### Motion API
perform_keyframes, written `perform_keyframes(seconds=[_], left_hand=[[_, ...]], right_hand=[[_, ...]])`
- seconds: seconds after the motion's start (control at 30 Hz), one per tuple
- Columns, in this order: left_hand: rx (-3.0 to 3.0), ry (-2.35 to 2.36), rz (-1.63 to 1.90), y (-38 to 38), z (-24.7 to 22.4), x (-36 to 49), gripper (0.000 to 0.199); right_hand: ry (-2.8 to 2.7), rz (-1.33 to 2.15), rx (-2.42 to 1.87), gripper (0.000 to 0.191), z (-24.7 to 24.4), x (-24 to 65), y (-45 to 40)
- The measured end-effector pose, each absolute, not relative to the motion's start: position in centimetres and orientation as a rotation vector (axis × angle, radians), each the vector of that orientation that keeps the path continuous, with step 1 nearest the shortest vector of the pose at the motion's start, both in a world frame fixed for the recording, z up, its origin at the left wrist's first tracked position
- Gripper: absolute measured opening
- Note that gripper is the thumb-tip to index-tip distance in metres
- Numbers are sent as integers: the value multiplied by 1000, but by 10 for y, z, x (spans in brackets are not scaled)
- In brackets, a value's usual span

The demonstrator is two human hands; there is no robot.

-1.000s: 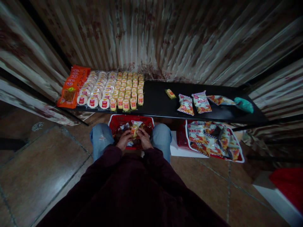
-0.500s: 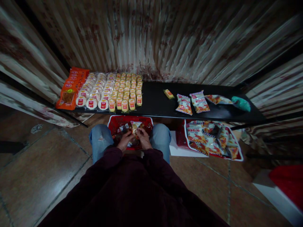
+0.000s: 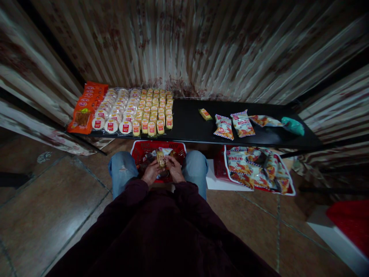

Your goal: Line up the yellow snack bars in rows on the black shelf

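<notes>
Between my knees, my left hand (image 3: 152,172) and my right hand (image 3: 174,167) are closed on one small yellow wrapped cake (image 3: 160,157). Its wrapper looks clear, and its label does not show. Both hands are over a red plastic basket (image 3: 138,149) holding several snack packs, partly hidden by my fingers. On the black shelf (image 3: 187,123) in front stand rows of similar yellow wrapped cakes (image 3: 152,128) with red and yellow labels. Left of them lie rows of round white wrapped cakes (image 3: 111,126). A single yellow cake packet (image 3: 205,114) lies apart on the shelf.
At the shelf's left end is an orange snack bag (image 3: 83,109). Two upright-printed chip bags (image 3: 243,124), another bag (image 3: 265,121) and a green pack (image 3: 293,126) lie to the right. Below, a second red basket (image 3: 220,169) is full of chip bags. My knees flank the first basket.
The yellow wrapped cake has turned in my fingers and shifted slightly left, showing more of its face. Shelf and baskets look unchanged.
</notes>
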State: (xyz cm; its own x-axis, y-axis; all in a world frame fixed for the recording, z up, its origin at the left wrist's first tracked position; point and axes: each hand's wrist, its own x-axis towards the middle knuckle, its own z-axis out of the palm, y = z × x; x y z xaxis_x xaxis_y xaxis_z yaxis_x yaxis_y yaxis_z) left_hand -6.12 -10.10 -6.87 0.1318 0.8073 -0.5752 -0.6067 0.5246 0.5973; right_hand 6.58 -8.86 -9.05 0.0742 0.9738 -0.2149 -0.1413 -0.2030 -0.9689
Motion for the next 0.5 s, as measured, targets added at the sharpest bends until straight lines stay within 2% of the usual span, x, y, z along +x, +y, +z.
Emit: perform_keyframes(seconds=[0.5], left_hand=[[-20,888,1089,-101,-79,-65,19]], right_hand=[[-904,1375,-1275,31,-82,61,-88]])
